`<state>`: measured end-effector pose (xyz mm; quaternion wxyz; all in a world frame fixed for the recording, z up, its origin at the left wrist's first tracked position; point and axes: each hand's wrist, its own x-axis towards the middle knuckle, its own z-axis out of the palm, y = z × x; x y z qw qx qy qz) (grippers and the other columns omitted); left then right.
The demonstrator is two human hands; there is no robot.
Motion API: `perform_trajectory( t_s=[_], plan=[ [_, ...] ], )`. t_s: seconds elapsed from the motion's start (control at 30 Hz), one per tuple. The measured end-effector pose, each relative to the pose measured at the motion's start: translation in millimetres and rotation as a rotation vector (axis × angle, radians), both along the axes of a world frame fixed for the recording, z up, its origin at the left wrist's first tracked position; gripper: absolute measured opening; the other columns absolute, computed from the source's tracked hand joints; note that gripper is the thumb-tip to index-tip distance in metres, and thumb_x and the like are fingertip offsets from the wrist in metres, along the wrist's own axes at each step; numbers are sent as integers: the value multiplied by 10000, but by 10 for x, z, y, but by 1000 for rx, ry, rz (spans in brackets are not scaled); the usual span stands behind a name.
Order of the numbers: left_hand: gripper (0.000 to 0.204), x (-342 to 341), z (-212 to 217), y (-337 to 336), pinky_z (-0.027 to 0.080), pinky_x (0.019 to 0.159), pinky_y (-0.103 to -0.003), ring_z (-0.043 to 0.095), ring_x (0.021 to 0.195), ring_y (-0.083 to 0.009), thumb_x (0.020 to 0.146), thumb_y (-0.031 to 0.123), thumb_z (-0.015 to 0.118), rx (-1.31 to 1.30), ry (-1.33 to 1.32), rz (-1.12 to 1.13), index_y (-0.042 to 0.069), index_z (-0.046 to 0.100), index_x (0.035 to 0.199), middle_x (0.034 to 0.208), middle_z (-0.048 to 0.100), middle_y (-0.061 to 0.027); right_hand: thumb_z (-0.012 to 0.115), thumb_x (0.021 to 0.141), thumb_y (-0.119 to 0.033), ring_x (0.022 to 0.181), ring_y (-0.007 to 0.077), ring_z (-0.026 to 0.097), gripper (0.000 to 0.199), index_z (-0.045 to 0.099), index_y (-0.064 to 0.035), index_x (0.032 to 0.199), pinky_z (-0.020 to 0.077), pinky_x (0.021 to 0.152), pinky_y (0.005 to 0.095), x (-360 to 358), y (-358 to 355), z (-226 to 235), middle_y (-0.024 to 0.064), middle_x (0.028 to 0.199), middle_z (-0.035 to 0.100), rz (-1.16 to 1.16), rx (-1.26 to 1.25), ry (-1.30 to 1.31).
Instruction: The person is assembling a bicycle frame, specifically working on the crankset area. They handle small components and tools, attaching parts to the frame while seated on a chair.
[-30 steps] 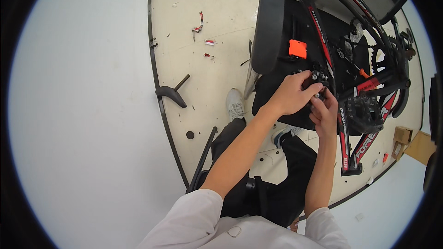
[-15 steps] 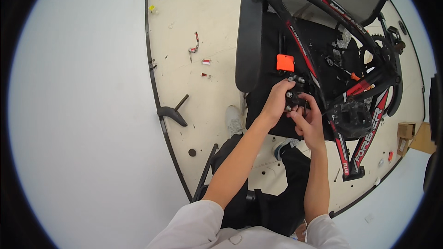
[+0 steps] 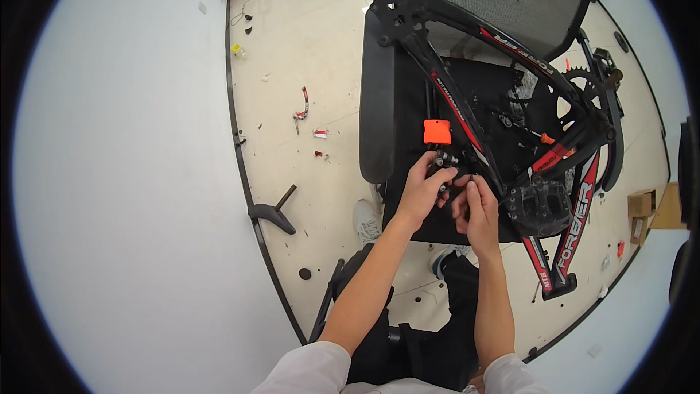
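My left hand (image 3: 417, 195) is closed around a black mechanical part with silver bolt heads (image 3: 442, 164), held over the near edge of a black chair seat (image 3: 415, 213). Just to its right, my right hand (image 3: 480, 217) is closed, thumb and fingertips pinched on something small and dark that I cannot make out. Beyond the hands, a bright orange block (image 3: 437, 132) lies on the seat. A black and red bicycle frame (image 3: 458, 106) rests across the chair on the right, with a black pedal (image 3: 541, 206) beside my right hand.
An orange-handled tool (image 3: 545, 138) lies on the seat behind the frame. The chair's armrest (image 3: 378, 102) borders the left side. On the floor are a bicycle saddle (image 3: 273, 217), a red and black lever piece (image 3: 302, 111) and small parts. Cardboard boxes (image 3: 642, 208) stand at right.
The view has shifted, so the chair and frame sit lower in the picture. My right fingertips have drawn back from over the black part to its right side. My left hand keeps its hold.
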<state>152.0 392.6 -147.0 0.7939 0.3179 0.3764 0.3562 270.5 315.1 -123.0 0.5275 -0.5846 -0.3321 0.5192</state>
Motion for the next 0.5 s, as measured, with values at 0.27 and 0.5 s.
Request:
perform_trajectory(
  t_s=[0.27,0.5],
  plan=[
    [106,4,32,68,461,547,-265,561,652,-138,938,168,568,-125,-264,250,79,517,963,813,554,-27,419,1025,-227,491,15,347,208,551,-66,1027,259,407,183,-44,0,-80,-37,661,452,27,-32,82],
    [305,-46,69,70,506,609,-334,606,662,-188,971,346,547,-84,-132,262,110,492,786,680,541,-26,341,1042,-405,421,42,166,291,394,-159,897,136,353,209,17,70,86,-47,572,252,120,-54,745]
  ],
)
